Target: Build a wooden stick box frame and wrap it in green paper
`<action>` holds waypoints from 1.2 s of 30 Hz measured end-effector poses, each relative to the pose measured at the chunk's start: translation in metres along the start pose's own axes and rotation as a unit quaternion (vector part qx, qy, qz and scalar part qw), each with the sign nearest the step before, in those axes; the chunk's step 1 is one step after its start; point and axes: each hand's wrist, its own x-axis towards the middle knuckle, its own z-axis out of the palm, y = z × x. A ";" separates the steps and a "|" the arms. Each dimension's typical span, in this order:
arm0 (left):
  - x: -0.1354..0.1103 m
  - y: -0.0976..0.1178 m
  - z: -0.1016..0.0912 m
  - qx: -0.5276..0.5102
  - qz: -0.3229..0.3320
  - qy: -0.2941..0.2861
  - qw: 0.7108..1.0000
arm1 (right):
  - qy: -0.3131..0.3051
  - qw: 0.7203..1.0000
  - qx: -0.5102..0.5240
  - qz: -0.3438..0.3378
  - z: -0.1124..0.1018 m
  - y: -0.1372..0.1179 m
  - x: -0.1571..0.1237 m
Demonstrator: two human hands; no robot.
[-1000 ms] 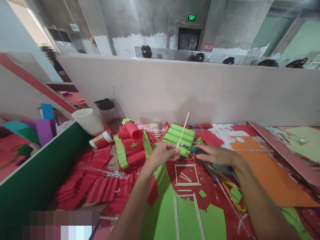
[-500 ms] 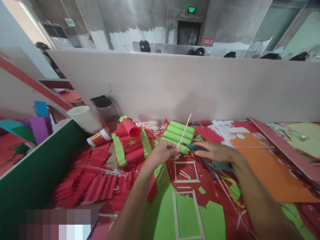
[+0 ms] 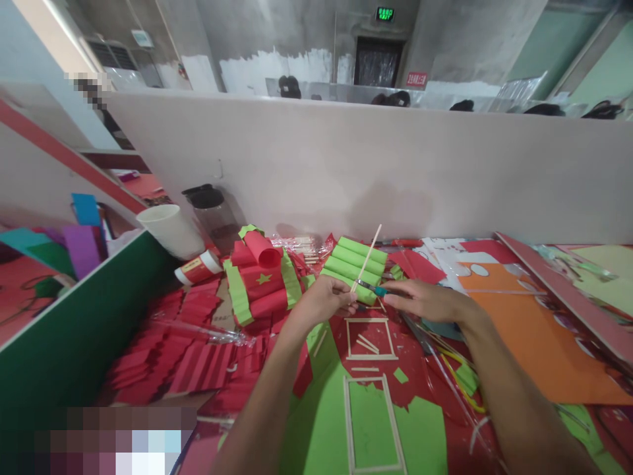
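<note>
My left hand (image 3: 330, 297) pinches the lower end of a thin wooden stick (image 3: 368, 254), which leans up and to the right. My right hand (image 3: 420, 298) is closed around teal-handled pliers or cutters (image 3: 380, 290); the exact kind is unclear. Their metal jaws meet the stick just above my left fingers. Behind the stick lies a piece of rolled green paper (image 3: 341, 264). Nearer to me are a small stick frame (image 3: 372, 358) with short stick pieces inside it, and a larger stick frame (image 3: 347, 422) on green paper (image 3: 316, 422).
A red and green paper model (image 3: 267, 293) with a star stands left, beside folded red paper strips (image 3: 185, 373). A glue bottle (image 3: 198, 268), a white cup (image 3: 168, 231) and a dark-lidded jug (image 3: 212, 211) are at back left. Orange sheets (image 3: 524, 343) lie right. A white partition (image 3: 316, 165) rises behind.
The view has shifted slightly. Both hands keep almost the same position, with the tool's jaws still at the stick.
</note>
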 end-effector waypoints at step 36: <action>-0.023 -0.007 -0.014 0.304 -0.124 -0.020 0.944 | 0.013 0.999 -0.032 -0.020 -0.002 0.023 -0.008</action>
